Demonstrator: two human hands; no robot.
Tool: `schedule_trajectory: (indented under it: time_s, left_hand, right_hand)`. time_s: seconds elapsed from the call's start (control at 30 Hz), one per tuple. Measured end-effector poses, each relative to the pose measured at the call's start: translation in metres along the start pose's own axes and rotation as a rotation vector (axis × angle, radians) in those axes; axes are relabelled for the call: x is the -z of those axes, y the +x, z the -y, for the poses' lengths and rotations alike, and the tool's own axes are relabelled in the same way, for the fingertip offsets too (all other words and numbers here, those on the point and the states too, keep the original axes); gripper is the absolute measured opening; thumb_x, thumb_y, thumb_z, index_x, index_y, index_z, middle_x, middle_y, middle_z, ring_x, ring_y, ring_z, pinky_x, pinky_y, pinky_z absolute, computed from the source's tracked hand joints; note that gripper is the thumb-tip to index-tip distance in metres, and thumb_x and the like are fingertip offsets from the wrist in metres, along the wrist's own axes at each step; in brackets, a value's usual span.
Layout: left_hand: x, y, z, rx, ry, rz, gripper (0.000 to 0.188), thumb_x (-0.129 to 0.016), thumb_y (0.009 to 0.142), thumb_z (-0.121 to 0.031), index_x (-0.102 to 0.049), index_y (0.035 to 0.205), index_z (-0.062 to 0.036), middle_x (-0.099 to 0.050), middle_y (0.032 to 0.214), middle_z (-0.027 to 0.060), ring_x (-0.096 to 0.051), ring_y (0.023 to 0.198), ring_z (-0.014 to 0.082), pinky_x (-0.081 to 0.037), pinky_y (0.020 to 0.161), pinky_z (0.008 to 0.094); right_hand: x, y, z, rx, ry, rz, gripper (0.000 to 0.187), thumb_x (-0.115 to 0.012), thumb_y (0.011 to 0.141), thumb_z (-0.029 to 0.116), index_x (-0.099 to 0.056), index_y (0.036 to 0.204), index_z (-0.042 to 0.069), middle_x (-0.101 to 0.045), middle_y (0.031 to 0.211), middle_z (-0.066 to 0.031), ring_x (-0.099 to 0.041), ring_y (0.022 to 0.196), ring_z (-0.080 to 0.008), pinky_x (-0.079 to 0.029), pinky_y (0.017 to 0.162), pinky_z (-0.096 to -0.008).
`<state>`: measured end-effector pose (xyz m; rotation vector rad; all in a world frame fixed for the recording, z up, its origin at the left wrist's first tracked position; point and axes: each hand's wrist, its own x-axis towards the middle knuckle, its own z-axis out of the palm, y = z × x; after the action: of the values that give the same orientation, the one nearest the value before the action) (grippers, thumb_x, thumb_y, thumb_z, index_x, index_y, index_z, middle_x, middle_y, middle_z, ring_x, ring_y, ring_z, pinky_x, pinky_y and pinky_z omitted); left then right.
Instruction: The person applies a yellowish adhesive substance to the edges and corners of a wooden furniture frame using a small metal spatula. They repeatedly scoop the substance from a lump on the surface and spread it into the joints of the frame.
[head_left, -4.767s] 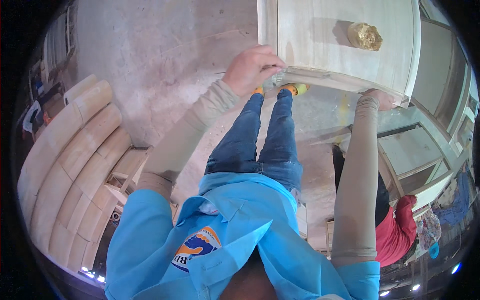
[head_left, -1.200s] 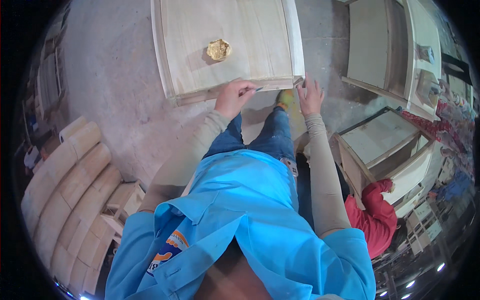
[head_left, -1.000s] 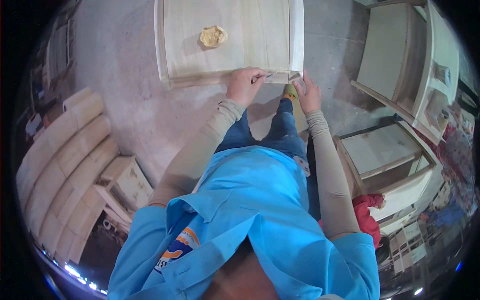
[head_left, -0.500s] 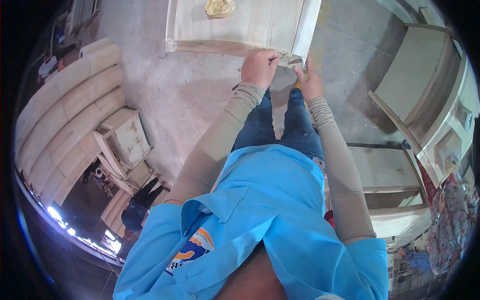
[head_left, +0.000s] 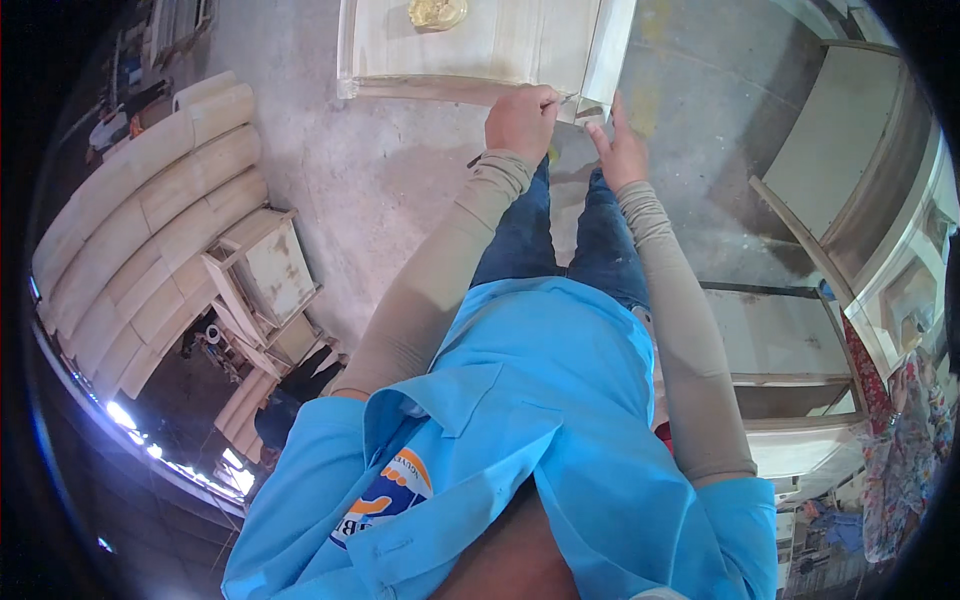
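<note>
From my feed, the pale wooden panel (head_left: pixel 480 45) runs off the top edge, and the gold ornament (head_left: pixel 436 11) on it is cut there too, so I can't make out its whole shape. My left hand (head_left: pixel 520 120) is curled with its fingertips hidden against the panel's lower edge, so I can't tell whether it holds anything. The small dark piece (head_left: pixel 590 112) by my right hand (head_left: pixel 620 150) is too small to identify.

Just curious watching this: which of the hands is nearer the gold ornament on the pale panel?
Left. The left hand grips the panel edge below the ornament; the right hand is farther right.
</note>
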<state>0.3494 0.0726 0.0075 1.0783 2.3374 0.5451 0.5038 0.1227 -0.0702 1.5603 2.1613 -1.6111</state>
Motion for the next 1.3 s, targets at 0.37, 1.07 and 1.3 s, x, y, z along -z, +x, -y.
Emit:
schedule_trajectory:
  time_s: [0.37, 1.07, 1.3]
  left_hand:
    - [0.008, 0.007, -0.023, -0.127, 0.370, 0.048, 0.012, -0.067, 0.083, -0.015, -0.072, 0.094, -0.0105, -0.070, 0.092, 0.0096, -0.067, 0.087, 0.0314, -0.053, 0.075, 0.0427]
    - [0.000, -0.013, -0.048, -0.218, 0.572, 0.136, 0.015, -0.063, 0.079, -0.009, -0.064, 0.093, -0.0038, -0.061, 0.094, 0.0121, -0.063, 0.093, 0.0315, -0.055, 0.075, 0.0418]
    - [0.003, -0.014, -0.042, -0.215, 0.561, 0.178, 0.025, -0.059, 0.084, -0.010, -0.068, 0.108, -0.0083, -0.065, 0.102, 0.0119, -0.064, 0.098, 0.0323, -0.053, 0.082, 0.0428]
  right_hand:
    - [-0.004, 0.001, -0.005, 0.069, -0.057, -0.067, 0.078, -0.059, 0.093, 0.043, -0.021, 0.155, 0.014, -0.064, 0.125, -0.0169, -0.063, 0.109, -0.0365, -0.040, 0.098, -0.0493]
    - [-0.004, 0.002, 0.001, 0.036, -0.072, -0.033, 0.079, -0.055, 0.095, 0.047, -0.017, 0.157, 0.016, -0.055, 0.138, -0.0132, -0.057, 0.121, -0.0333, -0.031, 0.108, -0.0608]
    - [-0.005, 0.002, 0.002, 0.016, -0.055, -0.027, 0.078, -0.056, 0.095, 0.045, -0.018, 0.156, 0.016, -0.053, 0.141, -0.0119, -0.053, 0.127, -0.0318, -0.030, 0.109, -0.0603]
